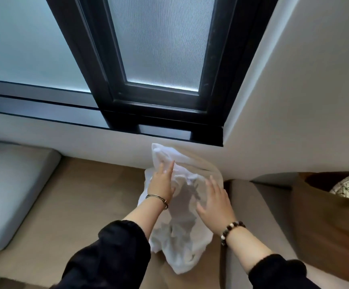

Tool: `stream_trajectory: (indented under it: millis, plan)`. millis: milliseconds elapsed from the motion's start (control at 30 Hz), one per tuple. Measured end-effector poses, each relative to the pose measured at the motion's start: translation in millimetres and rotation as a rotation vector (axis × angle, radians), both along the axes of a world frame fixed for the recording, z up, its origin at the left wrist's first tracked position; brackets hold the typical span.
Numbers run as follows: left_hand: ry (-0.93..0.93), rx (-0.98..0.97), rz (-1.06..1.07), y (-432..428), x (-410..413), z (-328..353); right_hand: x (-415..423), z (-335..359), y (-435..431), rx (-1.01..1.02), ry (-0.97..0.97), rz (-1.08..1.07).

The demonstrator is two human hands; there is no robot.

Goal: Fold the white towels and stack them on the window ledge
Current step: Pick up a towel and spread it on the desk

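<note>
The crumpled white towel (182,236) lies on the tan ledge (75,205). Left hand (162,184) presses flat at its 11 o'clock, right hand (215,203) at 3 o'clock; both grips wide, holding nothing.

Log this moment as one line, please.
white towel: crumpled, unfolded, lying on tan surface | left hand: flat on towel | right hand: flat on towel | fold: not yet done
</note>
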State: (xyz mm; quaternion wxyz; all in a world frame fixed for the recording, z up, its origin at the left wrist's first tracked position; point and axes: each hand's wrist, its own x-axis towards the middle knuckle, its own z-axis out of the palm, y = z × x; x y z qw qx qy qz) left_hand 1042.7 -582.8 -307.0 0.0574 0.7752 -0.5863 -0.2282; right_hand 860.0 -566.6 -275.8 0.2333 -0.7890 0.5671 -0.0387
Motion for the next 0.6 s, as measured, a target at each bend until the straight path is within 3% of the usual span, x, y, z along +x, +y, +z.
stream_trajectory:
  millis: [67, 200, 400, 600]
  plan:
    - [0.023, -0.007, 0.039, 1.6, 2.9, -7.3, 0.1, 2.5, -4.5, -0.004, -0.002, -0.016]
    - [0.013, -0.150, -0.074, 11.3, -7.2, 2.3, -5.3, 6.6, -6.5, 0.024, -0.046, -0.006]
    - [0.412, -0.402, -0.004, 18.5, -23.6, 67.1, -18.2, 23.1, -6.9, 0.143, -0.159, 0.031]
    - [0.670, -0.432, -0.097, 31.8, -50.2, 125.7, -18.9, 60.5, -1.8, 0.132, -0.420, -0.038]
